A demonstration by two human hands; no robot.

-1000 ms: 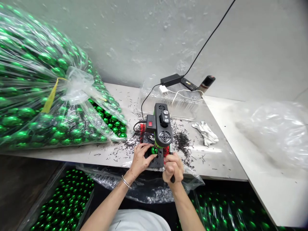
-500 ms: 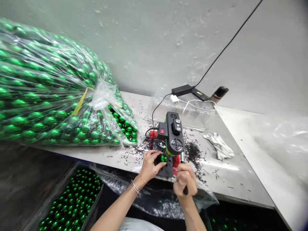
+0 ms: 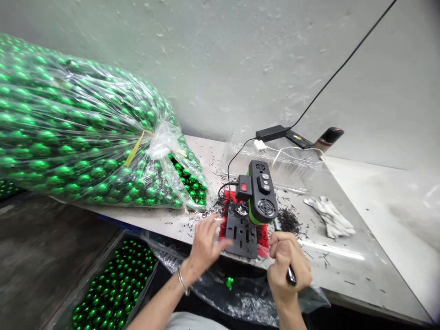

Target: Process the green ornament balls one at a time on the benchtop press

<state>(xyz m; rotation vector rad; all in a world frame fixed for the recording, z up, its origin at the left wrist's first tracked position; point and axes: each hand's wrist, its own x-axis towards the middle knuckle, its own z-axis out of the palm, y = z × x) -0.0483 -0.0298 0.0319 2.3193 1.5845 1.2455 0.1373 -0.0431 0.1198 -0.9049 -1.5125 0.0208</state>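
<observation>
My left hand [image 3: 206,240] is open with its fingers spread, at the left edge of the slotted black base plate [image 3: 241,236]. The plate belongs to a small bench machine [image 3: 263,195] that looks like a mini drill press, with a vented head and a red switch. A shiny green ball [image 3: 229,283], smeared by motion, is below the plate's front edge, over clear plastic sheeting and apart from my fingers. My right hand [image 3: 288,261] is wrapped round the black grip of the machine's lever handle [image 3: 291,276].
A big clear bag of green balls [image 3: 85,137] fills the table's left. Below stands a bin of balls [image 3: 113,284]. Black shavings [image 3: 288,221] and red material [image 3: 263,238] surround the base. White gloves [image 3: 332,217], a plastic tray [image 3: 292,172] and a power adapter [image 3: 271,133] lie farther off.
The green ball has left my left hand and the base plate and is now lower, beyond the table edge. My left fingers have opened and drawn back left. My right hand still grips the lever.
</observation>
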